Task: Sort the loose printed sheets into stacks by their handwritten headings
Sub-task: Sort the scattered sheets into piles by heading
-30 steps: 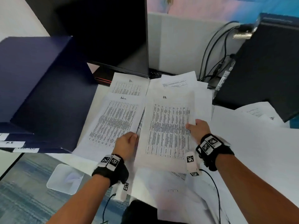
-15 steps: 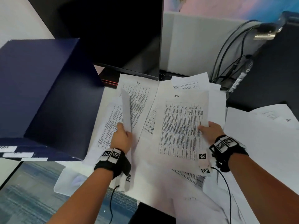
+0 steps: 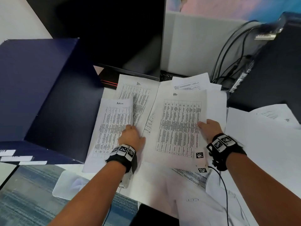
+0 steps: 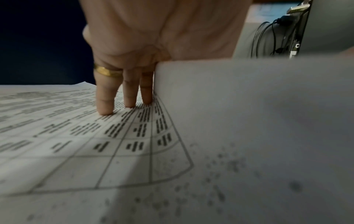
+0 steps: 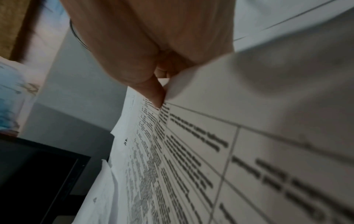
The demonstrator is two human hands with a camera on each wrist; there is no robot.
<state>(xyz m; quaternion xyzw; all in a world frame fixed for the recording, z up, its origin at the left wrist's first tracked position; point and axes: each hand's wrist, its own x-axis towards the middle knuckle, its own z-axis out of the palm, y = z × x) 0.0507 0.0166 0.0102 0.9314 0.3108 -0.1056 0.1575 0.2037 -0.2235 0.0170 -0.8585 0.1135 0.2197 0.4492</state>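
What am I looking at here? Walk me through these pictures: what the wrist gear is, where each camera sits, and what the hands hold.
No robot here: a person sorts papers with bare hands. The black wrist bands with checkered tags carry small cameras, and a third camera sits on the head.

In the head view, the left hand holds the sheet headed Admin by its right edge. The right hand pinches the sheet headed HR. Another HR sheet and more loose papers lie on the desk, beside a dark blue box and a monitor.

The left wrist view shows fingers on the printed table. The right wrist view shows the thumb on the sheet.
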